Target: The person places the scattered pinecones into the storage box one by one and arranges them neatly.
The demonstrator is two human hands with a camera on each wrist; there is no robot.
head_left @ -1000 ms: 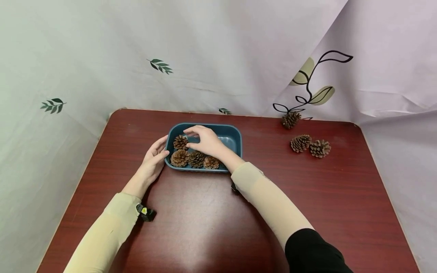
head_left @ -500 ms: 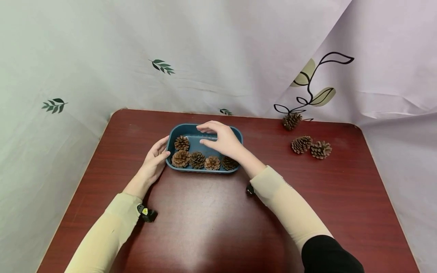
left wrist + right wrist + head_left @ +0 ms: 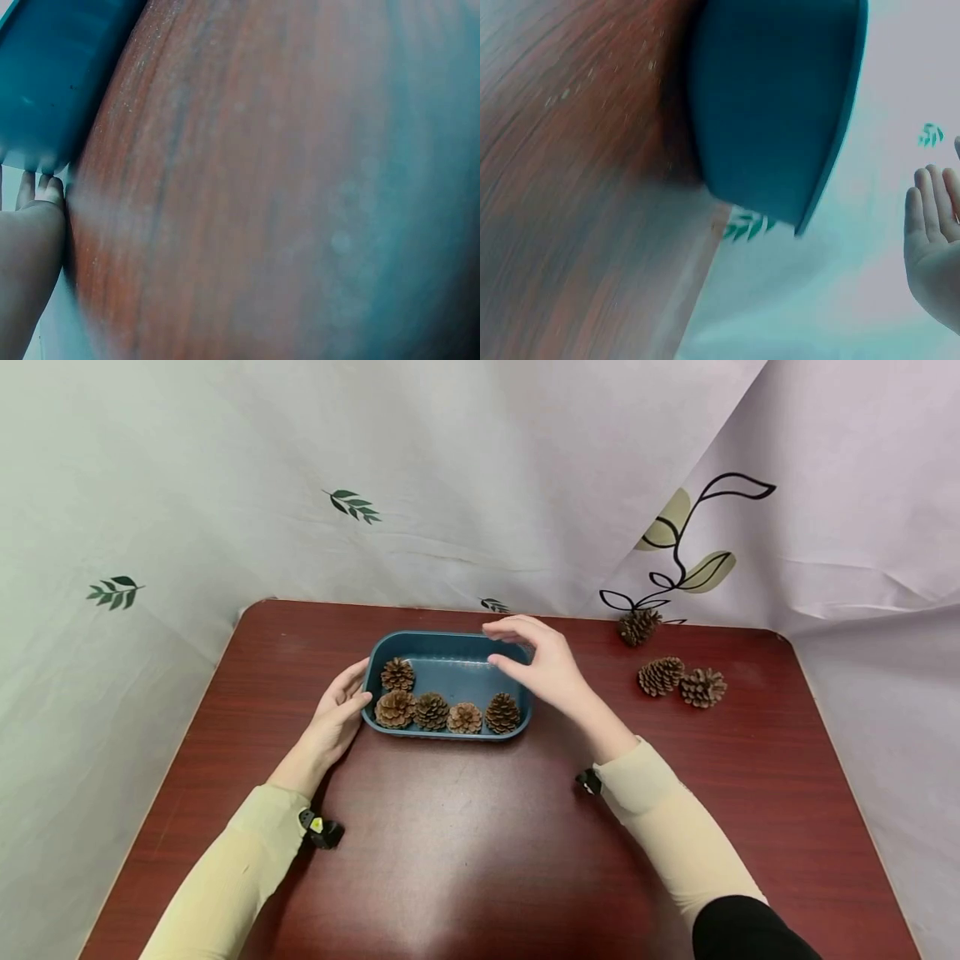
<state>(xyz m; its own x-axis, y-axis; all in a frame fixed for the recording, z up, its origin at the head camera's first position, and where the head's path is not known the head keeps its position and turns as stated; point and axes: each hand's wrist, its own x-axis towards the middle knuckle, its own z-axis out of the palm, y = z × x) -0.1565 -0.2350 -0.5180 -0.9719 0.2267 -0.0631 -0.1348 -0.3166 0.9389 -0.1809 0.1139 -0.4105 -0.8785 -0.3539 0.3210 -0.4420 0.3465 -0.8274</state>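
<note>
My left hand [image 3: 337, 714] rests against the left end of a blue rectangular plastic tray [image 3: 450, 737] in the head view, with its thumb at the rim. In the left wrist view the fingers [image 3: 46, 187] touch the outside of the tray. Inside lie several pine cones: one at the back left [image 3: 397, 675], the others in a row along the near wall, ending with an upright pine cone [image 3: 502, 713] at the right. My right hand [image 3: 551, 668] hovers over the tray's right end, holding nothing, thumb and fingers apart.
On the dark red table [image 3: 420, 843], to the right, two pine cones lie side by side: one pine cone [image 3: 661, 677] and another pine cone [image 3: 703, 687]. A third pine cone [image 3: 640, 627] sits at the back edge, by the pale patterned cloth [image 3: 450, 485].
My right hand has drawn back to the right, from over the tray's left part to its right end, uncovering the upright pine cone. The left hand and tray have stayed put.
</note>
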